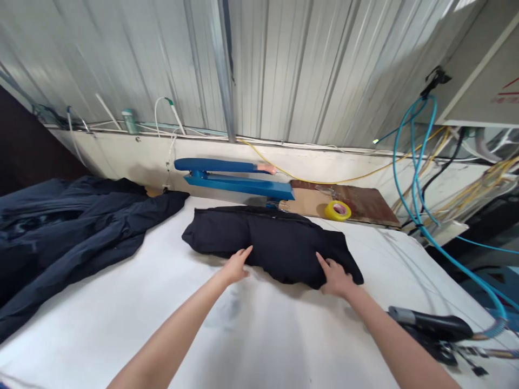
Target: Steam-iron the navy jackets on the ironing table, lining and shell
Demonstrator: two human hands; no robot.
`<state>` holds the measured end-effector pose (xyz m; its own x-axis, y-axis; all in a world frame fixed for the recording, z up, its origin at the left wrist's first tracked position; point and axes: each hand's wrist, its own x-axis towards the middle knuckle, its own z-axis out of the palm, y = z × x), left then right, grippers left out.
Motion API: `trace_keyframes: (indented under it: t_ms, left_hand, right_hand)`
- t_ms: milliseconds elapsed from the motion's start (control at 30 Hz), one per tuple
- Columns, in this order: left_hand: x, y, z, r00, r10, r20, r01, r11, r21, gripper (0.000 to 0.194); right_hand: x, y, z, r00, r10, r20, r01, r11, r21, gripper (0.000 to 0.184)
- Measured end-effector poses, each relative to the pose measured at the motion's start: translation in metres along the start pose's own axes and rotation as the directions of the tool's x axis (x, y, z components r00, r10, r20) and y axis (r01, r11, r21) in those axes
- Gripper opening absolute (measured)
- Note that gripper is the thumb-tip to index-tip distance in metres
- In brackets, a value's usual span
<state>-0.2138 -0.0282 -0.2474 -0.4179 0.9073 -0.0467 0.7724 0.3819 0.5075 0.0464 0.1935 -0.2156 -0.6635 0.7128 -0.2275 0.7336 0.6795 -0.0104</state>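
Observation:
A dark navy or black garment (275, 243), folded into a long bundle, lies across the white padded table in front of me. At its near edge, left of the middle, is my left hand (237, 267), fingers stretched toward the cloth and thumb apart. My right hand (336, 276) rests against the bundle's near right part with the index finger extended over the fabric. Both hands look open, though the undersides of the fingers are partly hidden. A zipper-like line runs along the far edge of the bundle.
Another dark garment (81, 232) spreads over the table's left side. Behind the bundle are a blue sleeve-board-like arm (239, 181), a brown board (365, 205) and yellow tape (338, 210). At right lies a black-handled steam iron (432, 324) near a blue hose (458, 259).

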Motion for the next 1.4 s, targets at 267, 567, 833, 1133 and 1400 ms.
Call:
trace_keyframes:
  t_ms: [267,567,833,1133,1400]
  left_hand:
    - [0.037,0.026,0.039,0.938,-0.269,-0.221,0.286,0.957,0.052,0.031]
    - [0.023,0.007,-0.047,0.954,-0.057,-0.295,-0.058,0.928,-0.367,0.020]
    - [-0.011,-0.019,-0.093,0.991,-0.133,0.008,0.130,0.944,-0.303,0.018]
    - [-0.032,-0.046,-0.068,0.949,-0.315,0.013,0.315,0.949,-0.003,0.028]
    - [-0.059,0.027,-0.016,0.904,-0.428,0.006,0.428,0.903,-0.028,0.084]
  right_hand:
    - [0.015,-0.016,0.020,0.975,0.130,-0.178,-0.135,0.991,-0.019,0.074]
    - [-0.013,-0.032,-0.067,0.984,-0.009,-0.178,0.034,0.990,0.135,0.058]
    - [-0.019,-0.062,-0.088,0.994,-0.039,-0.098,0.054,0.987,0.151,0.032]
    - [-0.017,-0.057,-0.047,0.970,-0.219,-0.107,0.243,0.847,0.472,0.054]
    - [0.023,0.005,-0.003,0.903,0.429,-0.031,-0.339,0.755,0.561,0.077]
